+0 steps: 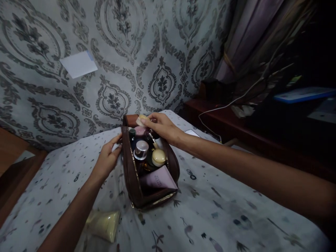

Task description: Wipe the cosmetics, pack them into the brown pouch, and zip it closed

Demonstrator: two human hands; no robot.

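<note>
A brown toiletry bag (130,185) stands unzipped on the bed, packed with cosmetics. My left hand (106,157) holds the bag at its outer left side, with some fingertips hidden against it. Above the far end of the bag, my right hand (164,127) pinches a small pale-yellow object (142,120); its exact kind is unclear. Inside lie a pink tube (160,179), a jar with a cream-yellow lid (159,157), a silver-capped container (141,149) and a dark-capped bottle (132,133). Something pink (140,131) shows beneath my right hand.
A yellowish tube (103,224) lies on the patterned bedsheet (210,210), partly behind my left forearm. A phone-like device (191,133) rests beyond my right forearm. A white cable (236,101) trails over the dark red furniture (210,117). Patterned wall behind carries a white card (79,64).
</note>
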